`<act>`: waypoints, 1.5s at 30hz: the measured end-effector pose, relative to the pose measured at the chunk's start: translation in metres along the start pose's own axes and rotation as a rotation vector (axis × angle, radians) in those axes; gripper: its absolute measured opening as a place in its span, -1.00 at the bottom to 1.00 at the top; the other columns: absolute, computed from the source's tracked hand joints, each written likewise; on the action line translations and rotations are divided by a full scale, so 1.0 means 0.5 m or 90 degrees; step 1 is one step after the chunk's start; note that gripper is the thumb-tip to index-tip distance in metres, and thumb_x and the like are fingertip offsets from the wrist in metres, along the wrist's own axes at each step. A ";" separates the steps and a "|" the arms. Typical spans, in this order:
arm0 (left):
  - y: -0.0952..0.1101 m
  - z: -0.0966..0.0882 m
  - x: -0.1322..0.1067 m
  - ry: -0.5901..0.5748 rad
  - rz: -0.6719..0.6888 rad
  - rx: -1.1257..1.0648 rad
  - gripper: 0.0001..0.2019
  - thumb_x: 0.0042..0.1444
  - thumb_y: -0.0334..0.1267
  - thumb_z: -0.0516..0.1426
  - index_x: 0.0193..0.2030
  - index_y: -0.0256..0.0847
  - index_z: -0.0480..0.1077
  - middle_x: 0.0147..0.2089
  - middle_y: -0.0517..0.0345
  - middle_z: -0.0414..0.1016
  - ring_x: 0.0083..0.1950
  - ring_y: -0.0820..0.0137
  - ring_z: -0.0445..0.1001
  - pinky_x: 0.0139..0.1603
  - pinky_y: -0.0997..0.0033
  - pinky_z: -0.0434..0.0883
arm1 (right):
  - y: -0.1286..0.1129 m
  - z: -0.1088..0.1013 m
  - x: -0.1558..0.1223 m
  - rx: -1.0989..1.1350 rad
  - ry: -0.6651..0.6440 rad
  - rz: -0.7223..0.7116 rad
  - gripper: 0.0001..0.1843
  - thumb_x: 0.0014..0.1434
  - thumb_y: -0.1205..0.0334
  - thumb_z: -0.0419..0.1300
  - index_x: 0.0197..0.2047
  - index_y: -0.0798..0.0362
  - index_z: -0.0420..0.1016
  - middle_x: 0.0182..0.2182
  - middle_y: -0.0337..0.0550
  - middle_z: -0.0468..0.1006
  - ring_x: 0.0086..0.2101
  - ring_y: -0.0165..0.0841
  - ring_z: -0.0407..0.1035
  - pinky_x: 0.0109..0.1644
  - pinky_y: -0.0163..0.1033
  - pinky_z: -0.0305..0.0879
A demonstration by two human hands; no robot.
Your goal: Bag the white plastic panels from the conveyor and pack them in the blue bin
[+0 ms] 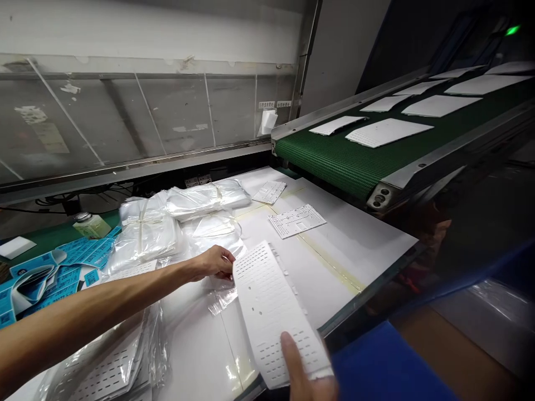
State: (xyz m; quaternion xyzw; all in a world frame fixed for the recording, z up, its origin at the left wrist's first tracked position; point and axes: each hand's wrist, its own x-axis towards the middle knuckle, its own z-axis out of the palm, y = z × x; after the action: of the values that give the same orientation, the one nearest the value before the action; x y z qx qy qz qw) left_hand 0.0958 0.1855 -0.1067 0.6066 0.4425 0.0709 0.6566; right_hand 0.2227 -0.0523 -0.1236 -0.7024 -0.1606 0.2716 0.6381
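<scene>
White slotted panel (265,306) is over the table (359,234), R hand (309,373) gripping its near end, thumb on top. L hand (215,263) curls by far-left corner; can't tell if pinching. Prob. light, stiffish, dentable; best held by edges.

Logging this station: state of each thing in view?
Right hand: closed on panel
Slotted white panel: held, slots showing
Left hand: curled at panel's edge, grip unclear
Clear-bag bundle: tied
Bottle: cap on
Blue printed sheets: some curled
Green conveyor belt: carrying panels, motion unclear
Green light: lit
</scene>
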 end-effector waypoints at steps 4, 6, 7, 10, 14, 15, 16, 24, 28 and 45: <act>0.011 -0.009 -0.003 0.014 -0.002 0.008 -0.71 -0.26 -0.21 0.34 -0.41 -0.34 0.44 -0.46 0.07 0.54 -0.44 0.37 0.51 -0.32 0.33 0.48 | 0.040 0.009 0.006 -0.057 -0.024 -0.040 -0.48 -0.04 -0.11 0.27 -0.13 0.11 0.42 -0.25 -0.01 0.59 -0.22 -0.13 0.47 -0.20 -0.18 0.42; 0.019 -0.021 -0.006 0.015 0.005 0.011 -0.71 -0.23 -0.19 0.33 -0.40 -0.34 0.44 -0.41 0.03 0.55 -0.42 0.37 0.51 -0.30 0.32 0.48 | 0.054 0.006 0.011 -0.101 -0.024 -0.070 -0.47 -0.04 -0.12 0.25 -0.12 0.09 0.42 -0.24 -0.01 0.58 -0.22 -0.13 0.46 -0.18 -0.16 0.40; 0.024 -0.027 -0.008 0.014 0.011 0.013 -0.72 -0.21 -0.19 0.32 -0.39 -0.34 0.44 -0.38 0.01 0.56 -0.40 0.37 0.51 -0.28 0.31 0.49 | 0.057 0.004 0.013 -0.120 -0.028 -0.079 -0.47 -0.03 -0.13 0.24 -0.11 0.09 0.42 -0.23 -0.01 0.58 -0.21 -0.12 0.45 -0.16 -0.14 0.39; 0.043 -0.039 -0.015 0.016 0.029 0.030 -0.76 -0.13 -0.22 0.28 -0.36 -0.33 0.43 -0.33 0.01 0.55 -0.38 0.38 0.51 -0.27 0.30 0.49 | 0.052 0.000 0.017 -0.162 -0.038 -0.080 -0.43 -0.04 -0.18 0.21 -0.09 0.06 0.43 -0.22 -0.01 0.57 -0.18 -0.10 0.43 -0.13 -0.12 0.37; 0.059 -0.038 -0.025 0.009 0.040 0.066 -0.82 -0.10 -0.28 0.24 -0.37 -0.33 0.40 -0.38 0.05 0.52 -0.40 0.37 0.51 -0.35 0.31 0.48 | 0.020 -0.002 0.020 -0.163 -0.040 -0.057 -0.45 -0.06 -0.20 0.21 -0.12 0.03 0.46 -0.22 -0.05 0.58 -0.17 -0.13 0.43 -0.10 -0.14 0.37; 0.059 -0.036 -0.027 0.001 0.039 0.073 -0.82 -0.11 -0.30 0.24 -0.36 -0.33 0.40 -0.39 0.07 0.50 -0.41 0.36 0.51 -0.36 0.30 0.49 | 0.010 -0.003 0.021 -0.155 -0.041 -0.057 -0.46 -0.06 -0.19 0.22 -0.13 0.03 0.47 -0.22 -0.06 0.58 -0.17 -0.14 0.44 -0.11 -0.16 0.38; 0.059 -0.034 -0.028 -0.008 0.038 0.078 -0.82 -0.13 -0.34 0.24 -0.34 -0.33 0.39 -0.40 0.09 0.49 -0.42 0.35 0.50 -0.38 0.29 0.49 | 0.000 -0.003 0.021 -0.145 -0.040 -0.057 -0.48 -0.05 -0.18 0.23 -0.14 0.03 0.47 -0.24 -0.07 0.59 -0.18 -0.14 0.45 -0.13 -0.17 0.39; 0.067 -0.031 -0.038 0.025 0.068 0.010 -0.74 -0.17 -0.37 0.26 -0.28 -0.31 0.37 -0.38 0.16 0.41 -0.38 0.36 0.47 -0.31 0.18 0.52 | -0.017 0.023 0.004 0.002 -0.137 -0.004 -0.49 -0.01 -0.12 0.23 -0.11 0.07 0.41 -0.26 -0.05 0.60 -0.24 -0.15 0.48 -0.21 -0.20 0.44; 0.086 -0.043 -0.054 0.074 0.092 -0.049 -0.75 -0.12 -0.32 0.27 -0.27 -0.30 0.37 -0.39 0.17 0.40 -0.36 0.39 0.47 -0.19 0.19 0.50 | -0.005 0.030 0.015 -0.104 -0.179 -0.103 -0.52 0.01 -0.10 0.19 -0.10 0.04 0.45 -0.29 -0.08 0.61 -0.25 -0.17 0.49 -0.20 -0.22 0.44; 0.107 -0.026 -0.112 0.196 0.247 0.168 -0.75 -0.01 -0.23 0.12 -0.17 -0.26 0.34 -0.41 0.22 0.38 -0.39 0.42 0.40 -0.34 0.41 0.34 | -0.178 0.054 0.103 -0.321 -0.315 -0.337 -0.71 0.18 0.13 0.05 -0.06 -0.02 0.40 -0.33 -0.18 0.57 -0.35 -0.26 0.48 -0.30 -0.23 0.38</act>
State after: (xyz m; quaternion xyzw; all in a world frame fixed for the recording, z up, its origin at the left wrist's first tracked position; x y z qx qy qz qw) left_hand 0.0771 0.1732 -0.0313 0.7426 0.4180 0.2286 0.4707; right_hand 0.2588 0.0111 -0.0461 -0.6847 -0.5442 0.2113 0.4363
